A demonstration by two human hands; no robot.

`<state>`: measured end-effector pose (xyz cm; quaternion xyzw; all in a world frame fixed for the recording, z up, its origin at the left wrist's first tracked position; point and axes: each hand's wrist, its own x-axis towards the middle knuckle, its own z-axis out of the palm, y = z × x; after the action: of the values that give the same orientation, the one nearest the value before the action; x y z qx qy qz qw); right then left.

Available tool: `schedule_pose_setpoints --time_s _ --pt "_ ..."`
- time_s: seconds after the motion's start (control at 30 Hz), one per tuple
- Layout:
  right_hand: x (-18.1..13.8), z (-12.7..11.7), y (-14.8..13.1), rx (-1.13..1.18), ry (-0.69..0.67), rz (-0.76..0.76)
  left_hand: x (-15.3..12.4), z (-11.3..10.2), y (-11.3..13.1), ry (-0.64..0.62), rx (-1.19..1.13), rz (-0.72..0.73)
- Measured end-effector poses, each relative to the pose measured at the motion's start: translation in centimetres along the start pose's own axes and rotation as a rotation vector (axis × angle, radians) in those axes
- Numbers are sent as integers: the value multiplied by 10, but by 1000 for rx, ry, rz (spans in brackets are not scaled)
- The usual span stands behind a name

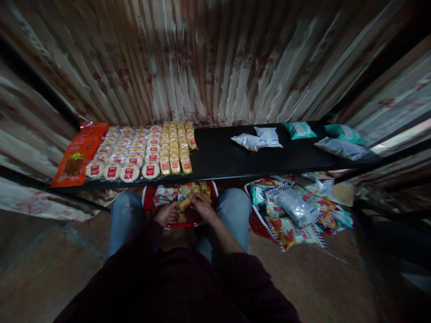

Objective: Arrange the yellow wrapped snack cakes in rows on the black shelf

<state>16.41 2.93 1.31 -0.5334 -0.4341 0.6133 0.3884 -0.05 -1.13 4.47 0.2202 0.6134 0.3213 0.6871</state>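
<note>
Yellow wrapped snack between left grip and right grip

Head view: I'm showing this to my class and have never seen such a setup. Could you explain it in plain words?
There is no machine: a person works bare-handed. The one picture comes from a head-worn camera, looking forward and down. On the shelf lie, from left, an orange bag, rows of round packs, rows of yellow packs, then pale bags and green bags. Below, between the knees, is a red basket; another basket, heaped with printed bags, stands right. The right hand holds a yellow piece; the left hand is close by, its grip unclear.
</note>
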Motion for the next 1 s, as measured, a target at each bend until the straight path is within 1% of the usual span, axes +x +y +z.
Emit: schedule_pose_setpoints --time_s 0.07,0.2,0.4,0.53,0.73,0.87,1.0 --pt "-2 2 -2 7 -28 33 -4 0 4 11 -16 12" --pt "-6 2 -4 -74 -10 77 -10 2 5 56 -66 84" --pt "-9 0 -5 -69 13 67 -12 8 -1 30 -97 122" --pt "-12 4 -8 48 52 57 -14 10 -3 87 -157 140" --pt "-20 8 -14 197 106 85 -13 13 -13 147 -239 81" --pt "-26 11 -18 296 78 73 -14 17 -16 129 -257 75" --pt "-31 13 -21 283 18 21 -18 21 -14 124 -293 111"
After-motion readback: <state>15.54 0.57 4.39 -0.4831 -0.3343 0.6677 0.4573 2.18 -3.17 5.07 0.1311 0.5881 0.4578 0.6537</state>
